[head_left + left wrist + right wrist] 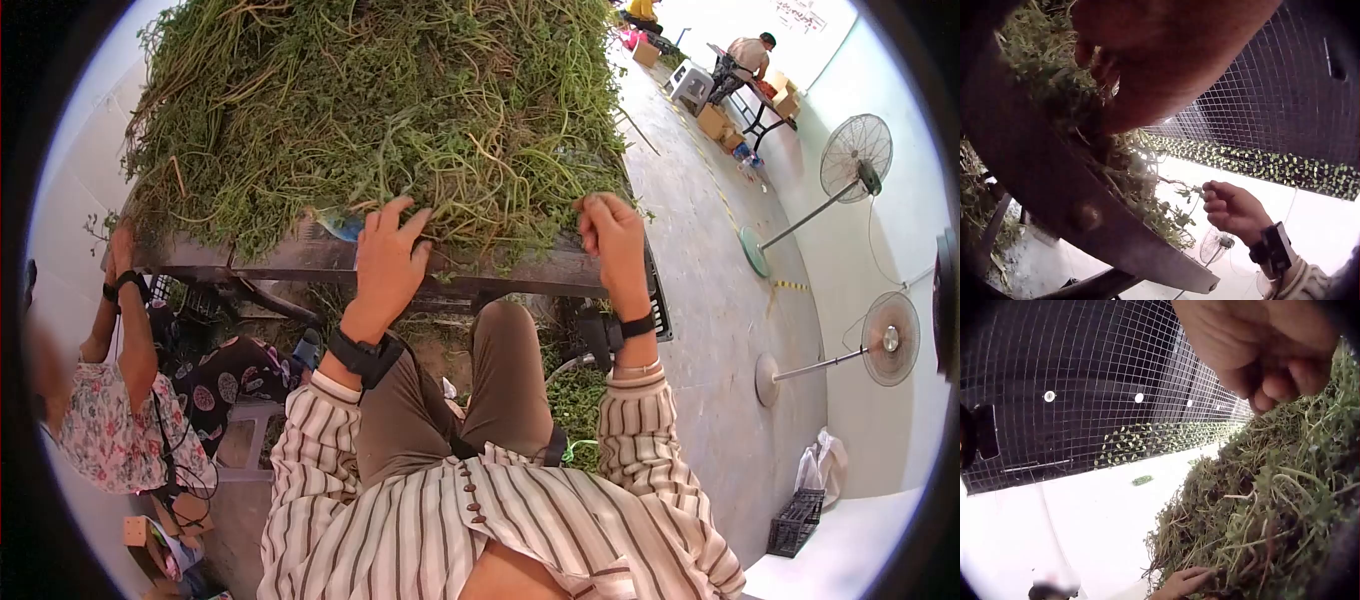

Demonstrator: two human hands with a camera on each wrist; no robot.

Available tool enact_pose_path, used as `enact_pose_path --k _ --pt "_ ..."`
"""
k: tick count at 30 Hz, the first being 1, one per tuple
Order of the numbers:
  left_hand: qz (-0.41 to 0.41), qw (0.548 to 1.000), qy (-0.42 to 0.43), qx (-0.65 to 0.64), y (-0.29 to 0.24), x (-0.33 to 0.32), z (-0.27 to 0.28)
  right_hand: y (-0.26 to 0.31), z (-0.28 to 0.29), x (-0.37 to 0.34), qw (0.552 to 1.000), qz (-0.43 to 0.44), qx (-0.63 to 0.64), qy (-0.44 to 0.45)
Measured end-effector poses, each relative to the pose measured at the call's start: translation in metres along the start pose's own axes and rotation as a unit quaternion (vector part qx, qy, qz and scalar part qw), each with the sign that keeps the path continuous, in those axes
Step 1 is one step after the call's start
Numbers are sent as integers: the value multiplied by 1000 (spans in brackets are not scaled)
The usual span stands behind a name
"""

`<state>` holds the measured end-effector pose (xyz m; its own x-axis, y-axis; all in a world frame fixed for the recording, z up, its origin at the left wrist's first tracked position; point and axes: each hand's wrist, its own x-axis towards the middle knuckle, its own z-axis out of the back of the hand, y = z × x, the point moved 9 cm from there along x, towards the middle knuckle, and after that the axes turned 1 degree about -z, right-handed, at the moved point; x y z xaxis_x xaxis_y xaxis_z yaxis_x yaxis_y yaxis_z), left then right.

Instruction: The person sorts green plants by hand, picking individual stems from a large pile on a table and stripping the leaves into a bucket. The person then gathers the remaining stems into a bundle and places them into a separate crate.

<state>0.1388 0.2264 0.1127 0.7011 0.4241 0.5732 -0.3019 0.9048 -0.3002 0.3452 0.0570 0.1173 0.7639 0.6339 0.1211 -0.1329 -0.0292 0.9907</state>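
A large heap of green, leafy, long-stemmed plants point(400, 110) covers the dark table point(290, 258). My left hand point(388, 262) rests at the heap's near edge, fingers spread into the stems. Beside its fingers a small blue item point(343, 227) pokes out of the greens. Over the heap's front right corner, my right hand point(615, 245) has its fingers curled in. The left wrist view shows the right hand's thumb and fingertips pinching a thin plant stem point(1196, 189) by the heap's edge. In the right wrist view the right hand point(1266, 350) hides its own fingertips.
At the left, another person's hands point(122, 245) reach to the table's corner. Plant scraps point(580, 405) and a dark crate point(655, 295) are under and beside the table. Standing fans point(857, 160) are at the right, with a black basket point(797, 522) lower down. Someone sits farther back.
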Motion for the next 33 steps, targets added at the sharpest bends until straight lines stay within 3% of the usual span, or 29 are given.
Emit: enact_pose_path --k 3,5,7,9,11,15,17,18,19,23,27,33 --pt "7 999 -35 10 -15 7 18 9 5 18 999 35 1 -13" --pt "-12 999 -33 -37 -26 12 14 7 -18 26 992 39 -108 41" --pt "-29 996 -32 -82 -40 16 9 -1 -35 36 991 43 -105 64" --pt "-54 992 49 -102 -57 17 -10 -11 -50 48 990 49 -101 88" --pt "-69 994 41 -74 -59 13 -20 -16 -63 58 974 86 -174 116" --pt "-42 995 90 -18 -45 13 -43 -6 -56 65 970 63 -208 113" --pt "-36 995 90 -20 -35 16 -47 8 -24 74 994 70 -77 19" --pt "-23 994 101 -23 -31 18 -48 11 -9 74 1000 16 -9 -8" --pt "-11 993 111 -26 -26 20 -49 12 6 80 1000 18 -12 -11" --pt "7 992 121 -27 -10 28 -55 39 79 97 972 96 187 -106" --pt "2 993 115 -38 2 41 -62 57 100 88 969 110 203 -87" --pt "-6 990 135 -47 -17 29 -43 50 75 57 978 83 184 -54"
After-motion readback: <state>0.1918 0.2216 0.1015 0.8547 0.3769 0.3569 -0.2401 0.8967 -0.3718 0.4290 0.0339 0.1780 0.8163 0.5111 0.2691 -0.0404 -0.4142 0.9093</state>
